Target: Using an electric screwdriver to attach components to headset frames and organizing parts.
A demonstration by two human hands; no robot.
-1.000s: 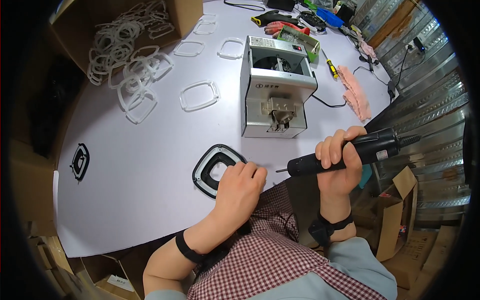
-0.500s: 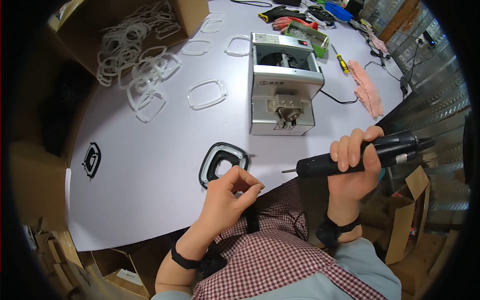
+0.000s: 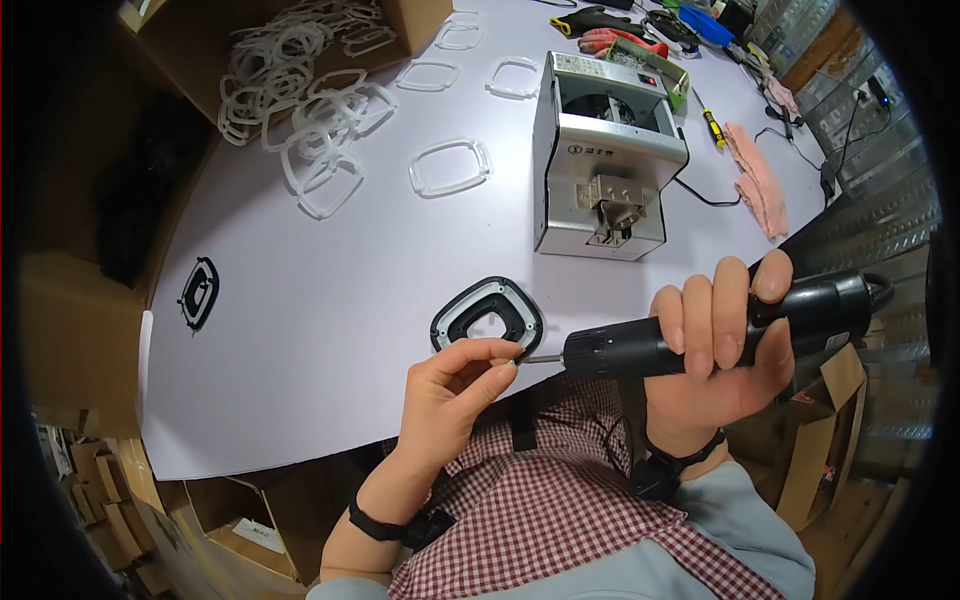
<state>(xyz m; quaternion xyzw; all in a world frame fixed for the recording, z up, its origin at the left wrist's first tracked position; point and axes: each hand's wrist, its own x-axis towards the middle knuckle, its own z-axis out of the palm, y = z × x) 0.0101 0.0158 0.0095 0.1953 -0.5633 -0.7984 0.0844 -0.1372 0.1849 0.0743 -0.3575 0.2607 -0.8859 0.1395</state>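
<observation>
- At the left edge of the table [image 3: 165, 400], a small black part [image 3: 200, 293] lies well apart from both hands; a careless sleeve could sweep it off.
- The left hand [image 3: 440, 400] pinches a tiny bright piece [image 3: 512, 362], perhaps a screw, too small to tell; a loose pinch could drop it.
- The black ring [image 3: 487, 288] lies near the front edge; a knock could shift it.
- The right hand [image 3: 728, 325] wraps the black electric screwdriver [image 3: 615, 350]; tilting could slip its bit [image 3: 545, 358] onto skin.

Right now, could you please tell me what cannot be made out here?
In the head view:
Small piece in the left hand: too small to identify.
Black frame, near side: partly hidden by that hand.
Black driver, grip: covered by the right hand.
Cardboard box: cut off by the top edge.
</observation>
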